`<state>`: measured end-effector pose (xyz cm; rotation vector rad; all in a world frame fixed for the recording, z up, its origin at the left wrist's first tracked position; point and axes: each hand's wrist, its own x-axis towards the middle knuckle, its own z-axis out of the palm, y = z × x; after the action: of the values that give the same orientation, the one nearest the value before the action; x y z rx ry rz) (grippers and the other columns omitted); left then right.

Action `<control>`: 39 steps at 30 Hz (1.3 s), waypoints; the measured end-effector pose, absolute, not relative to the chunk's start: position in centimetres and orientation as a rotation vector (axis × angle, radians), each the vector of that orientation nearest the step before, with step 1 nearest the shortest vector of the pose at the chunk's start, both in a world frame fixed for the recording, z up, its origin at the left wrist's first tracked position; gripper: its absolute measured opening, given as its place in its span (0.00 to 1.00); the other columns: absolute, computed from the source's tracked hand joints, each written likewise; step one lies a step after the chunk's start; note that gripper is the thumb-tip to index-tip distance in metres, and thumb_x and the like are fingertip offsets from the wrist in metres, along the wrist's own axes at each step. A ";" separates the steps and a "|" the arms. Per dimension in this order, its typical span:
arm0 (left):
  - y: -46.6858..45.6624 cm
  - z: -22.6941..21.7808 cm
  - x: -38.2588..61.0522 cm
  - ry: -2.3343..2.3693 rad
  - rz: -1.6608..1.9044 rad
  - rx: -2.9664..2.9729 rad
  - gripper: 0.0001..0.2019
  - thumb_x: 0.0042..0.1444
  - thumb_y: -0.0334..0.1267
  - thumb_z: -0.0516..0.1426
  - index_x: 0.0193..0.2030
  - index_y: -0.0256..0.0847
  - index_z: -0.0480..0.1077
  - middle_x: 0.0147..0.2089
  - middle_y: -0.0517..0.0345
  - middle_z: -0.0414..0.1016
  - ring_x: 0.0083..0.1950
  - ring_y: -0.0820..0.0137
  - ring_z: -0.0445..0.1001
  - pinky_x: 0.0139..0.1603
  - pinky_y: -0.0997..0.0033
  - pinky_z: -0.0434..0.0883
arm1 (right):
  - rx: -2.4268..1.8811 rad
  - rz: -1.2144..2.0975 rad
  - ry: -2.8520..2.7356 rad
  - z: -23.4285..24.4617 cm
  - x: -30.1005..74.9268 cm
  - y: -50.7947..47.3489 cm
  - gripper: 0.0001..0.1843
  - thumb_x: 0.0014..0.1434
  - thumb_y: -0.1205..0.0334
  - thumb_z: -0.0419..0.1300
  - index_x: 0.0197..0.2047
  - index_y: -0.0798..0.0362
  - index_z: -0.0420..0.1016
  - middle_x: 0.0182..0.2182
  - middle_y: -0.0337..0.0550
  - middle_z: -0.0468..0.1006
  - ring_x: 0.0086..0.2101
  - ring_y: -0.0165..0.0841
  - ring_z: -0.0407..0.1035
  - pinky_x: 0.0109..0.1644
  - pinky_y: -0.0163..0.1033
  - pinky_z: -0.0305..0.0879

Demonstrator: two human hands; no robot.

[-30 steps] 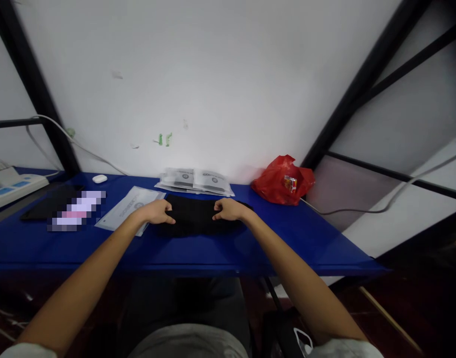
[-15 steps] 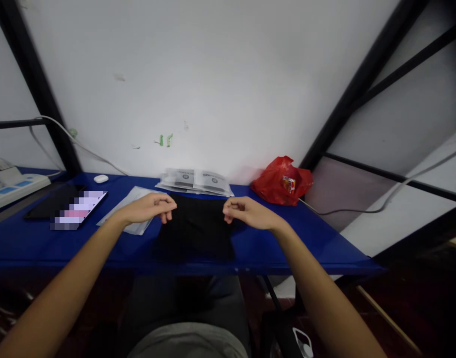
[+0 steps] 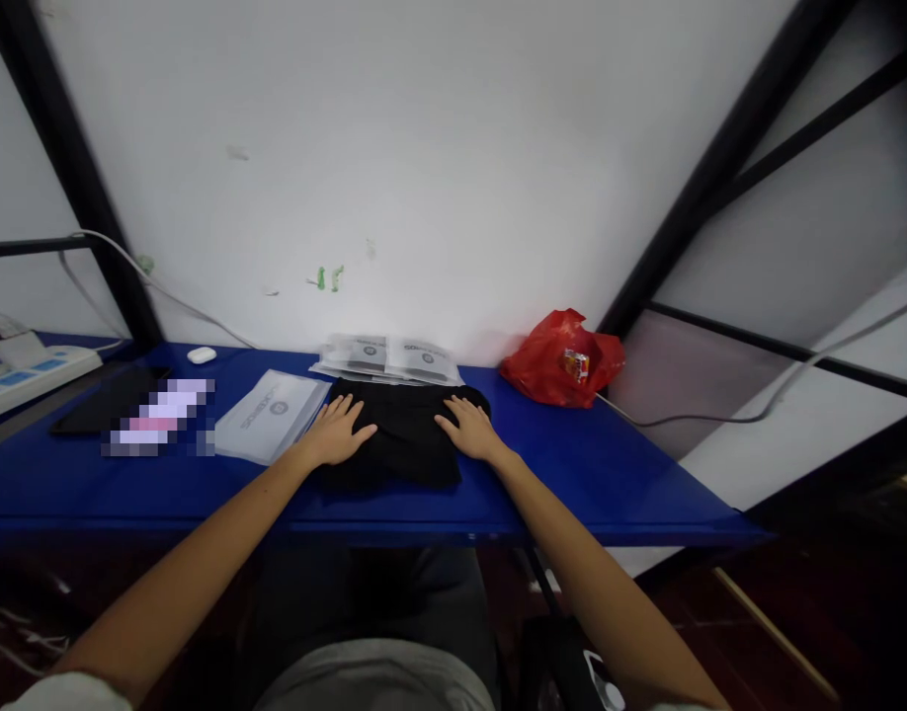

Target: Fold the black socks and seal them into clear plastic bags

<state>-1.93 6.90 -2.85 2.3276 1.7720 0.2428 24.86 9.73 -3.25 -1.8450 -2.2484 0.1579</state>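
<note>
A folded black cloth (image 3: 405,439) lies on the blue table (image 3: 594,484) in front of me. My left hand (image 3: 339,434) rests flat on the cloth's left side with its fingers spread. My right hand (image 3: 469,428) lies flat on the cloth's right side, fingers stretched out as well. Neither hand grips anything.
A clear packet with printed paper (image 3: 272,415) lies left of the cloth, and more clear packets (image 3: 390,358) are stacked behind it by the wall. A red plastic bag (image 3: 561,360) sits at the right. A dark tablet (image 3: 113,405), a white earbud case (image 3: 201,355) and a power strip (image 3: 24,370) are at the left.
Both hands pinched the cloth's far edge, lifted it toward me, then laid it down. They now press flat on the folded cloth.
</note>
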 end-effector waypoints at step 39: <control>-3.0 -0.3 -5.3 1.446 0.348 2.625 0.22 0.58 0.52 0.52 0.54 0.42 0.68 0.50 0.51 0.70 0.51 0.61 0.69 0.50 0.64 0.66 | -1.268 0.292 -2.427 -1.3 24.7 -0.5 0.19 0.51 0.50 0.64 0.43 0.51 0.75 0.57 0.52 0.68 0.58 0.44 0.59 0.61 0.53 0.55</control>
<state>-5.26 -3.03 -0.31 2.6251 1.4461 0.3479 24.74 -0.54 -1.29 -1.2679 -2.4268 0.2919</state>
